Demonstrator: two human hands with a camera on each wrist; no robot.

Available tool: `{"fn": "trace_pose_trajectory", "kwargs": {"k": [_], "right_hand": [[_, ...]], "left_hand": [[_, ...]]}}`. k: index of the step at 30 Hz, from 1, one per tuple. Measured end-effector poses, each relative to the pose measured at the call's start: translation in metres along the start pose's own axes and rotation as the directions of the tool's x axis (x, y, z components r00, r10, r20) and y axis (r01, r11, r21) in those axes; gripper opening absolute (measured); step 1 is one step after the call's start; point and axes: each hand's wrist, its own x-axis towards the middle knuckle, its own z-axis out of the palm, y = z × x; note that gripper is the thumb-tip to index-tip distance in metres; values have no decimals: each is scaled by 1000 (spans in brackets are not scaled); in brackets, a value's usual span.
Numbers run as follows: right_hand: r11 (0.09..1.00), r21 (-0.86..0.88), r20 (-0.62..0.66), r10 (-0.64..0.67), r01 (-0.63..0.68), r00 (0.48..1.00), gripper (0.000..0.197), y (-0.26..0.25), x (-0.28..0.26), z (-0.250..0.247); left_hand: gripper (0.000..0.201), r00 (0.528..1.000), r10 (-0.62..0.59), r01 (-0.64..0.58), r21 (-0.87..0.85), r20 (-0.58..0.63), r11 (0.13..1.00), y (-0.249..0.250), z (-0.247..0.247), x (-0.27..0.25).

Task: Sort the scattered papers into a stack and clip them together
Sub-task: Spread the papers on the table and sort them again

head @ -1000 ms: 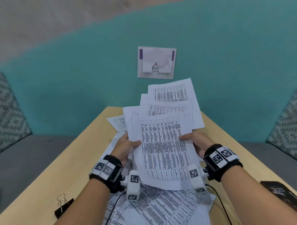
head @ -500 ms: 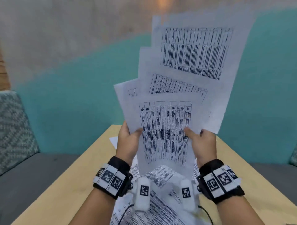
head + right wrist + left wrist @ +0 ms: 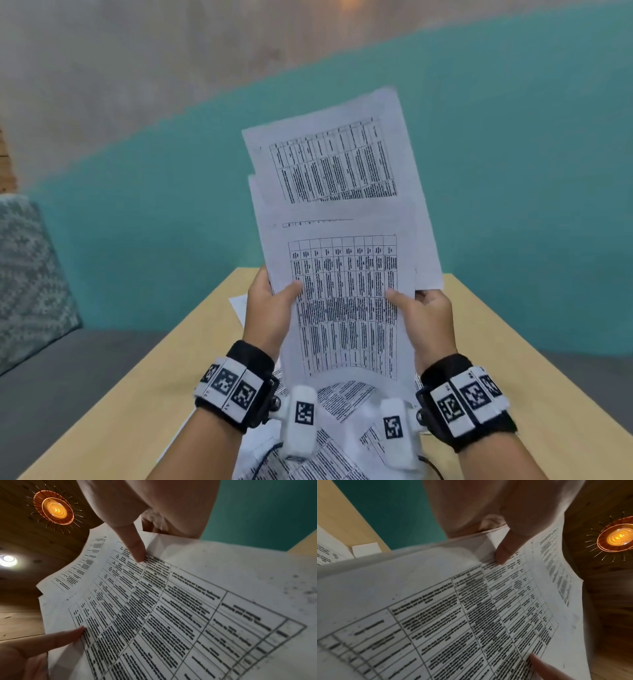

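Dim warm wrist views, glowing ceiling lamp (image 3: 54,510), soft motion blur, curved wide-angle edges

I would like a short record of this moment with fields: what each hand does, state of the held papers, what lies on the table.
left hand: left hand grips the left edge of the held white printed sheets, thumb on front
right hand: right hand grips the right edge, thumb on front
held sheets: upright above the table, fanned, edges not aligned
table: light wooden table carries more loose printed sheets under the wrists
clip: not in view

right hand (image 3: 154,507) pinches printed papers (image 3: 171,608) under lamp (image 3: 54,509).
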Motion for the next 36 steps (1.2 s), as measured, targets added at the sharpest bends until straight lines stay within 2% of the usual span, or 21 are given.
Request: {"fn": "trace_pose_trajectory", "kwargs": {"k": [6,9,11,14,18,22,25,27,30,32,34,36], "right_hand": [[999,14,1,42,-42,999,18,9,2,-6],[999,15,-4,33,-33,999,12,12,5,-7],[999,17,3,32,-32,999,15,12,6,-7],[997,-45,77,68,-65,995,23,13,8,-13],[985,-80,157,164,-153,974,32,10,8,-23],[964,101,189,226,-248,956,44,1,8,-24],[884,275,265,308,-377,914,53,-1,1,-15],[818,332,343,360,-470,868,53,-1,-5,-5],[739,370,418,409,-563,811,41,1,-13,9],[759,342,371,433,-555,821,52,5,-14,13],[789,343,317,414,-510,853,77,16,-5,6],[792,347,311,408,-502,858,88,14,-4,2]], "left_hand": [[30,998,-49,48,60,26,997,-7,-4,2],[34,999,-28,26,78,18,997,-7,-2,2],[35,1000,-12,10,78,17,997,-4,-2,2],[39,999,-6,8,42,-31,999,2,-7,4],[43,988,-44,31,-89,-148,996,10,-18,11],[41,965,-92,38,-214,-247,976,18,-25,18],[47,951,-127,36,-305,-282,952,25,-23,16],[57,953,-143,36,-369,-266,929,30,-17,10],[58,971,-138,47,-408,-196,912,34,-4,-1],[56,981,-140,73,-418,-132,906,36,2,-6],[43,987,-139,98,-402,-74,911,36,3,-7],[26,987,-154,127,-388,-39,913,36,0,-6]]}}
